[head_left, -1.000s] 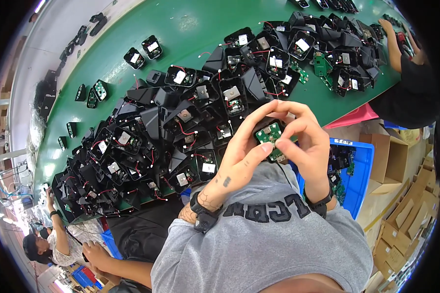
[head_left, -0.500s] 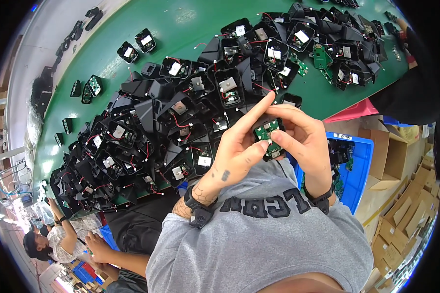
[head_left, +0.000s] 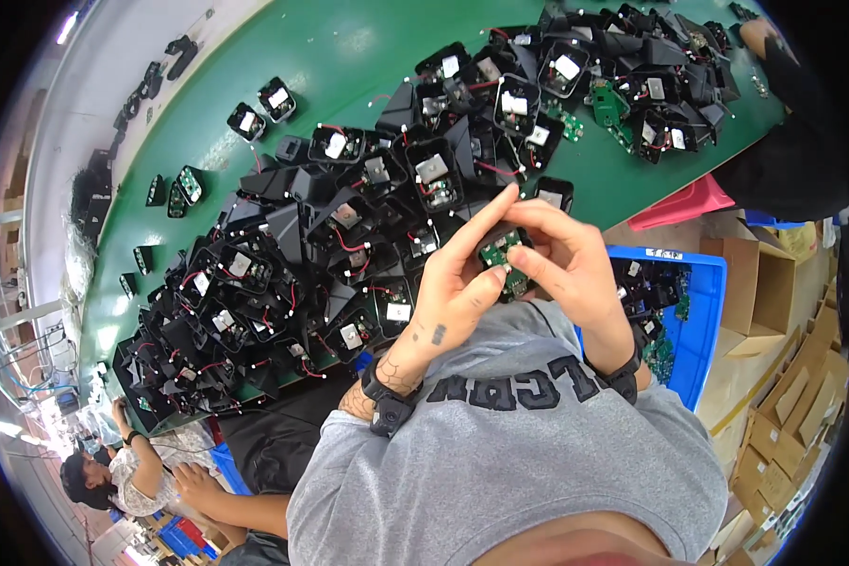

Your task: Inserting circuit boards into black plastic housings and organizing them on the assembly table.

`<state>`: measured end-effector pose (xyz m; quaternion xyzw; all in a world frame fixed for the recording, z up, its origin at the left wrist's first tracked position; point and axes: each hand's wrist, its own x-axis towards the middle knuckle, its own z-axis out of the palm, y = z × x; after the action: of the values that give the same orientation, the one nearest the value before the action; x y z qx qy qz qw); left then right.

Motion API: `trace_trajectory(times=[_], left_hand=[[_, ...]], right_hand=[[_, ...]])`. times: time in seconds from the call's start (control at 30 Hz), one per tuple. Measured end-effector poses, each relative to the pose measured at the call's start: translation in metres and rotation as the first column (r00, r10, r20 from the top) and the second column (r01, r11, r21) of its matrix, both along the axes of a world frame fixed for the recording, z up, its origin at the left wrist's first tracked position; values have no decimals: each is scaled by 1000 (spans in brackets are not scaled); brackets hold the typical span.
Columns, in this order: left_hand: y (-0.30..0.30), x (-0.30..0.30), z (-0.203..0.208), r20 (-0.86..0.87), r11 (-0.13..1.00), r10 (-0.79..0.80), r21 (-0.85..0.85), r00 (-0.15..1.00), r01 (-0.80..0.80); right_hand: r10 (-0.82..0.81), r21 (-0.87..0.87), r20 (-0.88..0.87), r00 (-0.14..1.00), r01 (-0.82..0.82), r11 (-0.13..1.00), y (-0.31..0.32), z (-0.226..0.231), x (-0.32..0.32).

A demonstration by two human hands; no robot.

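Note:
Between both hands, in front of my chest, is a green circuit board (head_left: 517, 283) that seems to sit in a small black housing. My left hand (head_left: 460, 294) grips it from the left, thumb pressed on the board's face. From the other side my right hand (head_left: 568, 269) holds it too, its thumb on the board close to the left thumb. The fingertips of both hands meet around the far side and hide the housing's edges. Just beyond them lies a big pile of black plastic housings (head_left: 434, 174), many with boards, silvery blocks and red wires inside.
The pile covers much of the green table (head_left: 340, 42). Loose green boards (head_left: 610, 102) lie at the far right. A blue bin (head_left: 707, 311) with parts stands at my right, beside cardboard boxes (head_left: 750, 283). At the left, a co-worker's forearm (head_left: 245, 509) reaches in.
The whole view has shifted slightly, and my hands sit a little further left in it. Both still hold the board, thumbs on its face. The co-worker's hand at the left has moved.

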<state>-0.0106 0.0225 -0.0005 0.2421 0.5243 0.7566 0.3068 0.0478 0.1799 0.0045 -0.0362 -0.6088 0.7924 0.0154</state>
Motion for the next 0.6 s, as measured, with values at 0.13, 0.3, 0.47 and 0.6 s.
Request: trace_trajectory(times=[0.13,0.3,0.47,0.6], left_hand=[[-1,2,14,214,1000,7,-13,977,-4],[-39,-32,69,-164,987,133,-65,978,-145],[-47,-168,100,-720,675,-2,-513,694,-530],[-10,-293,36,-765,496,43,-542,642,-679]], right_hand=[[16,113,-40,999,-12,994,5,-6,-1],[-298,152,-219,929,334,930,35,-17,6],[-533,588,-411,740,662,465,83,-55,-21],[-445,717,-488,750,636,286,87,-77,-38]])
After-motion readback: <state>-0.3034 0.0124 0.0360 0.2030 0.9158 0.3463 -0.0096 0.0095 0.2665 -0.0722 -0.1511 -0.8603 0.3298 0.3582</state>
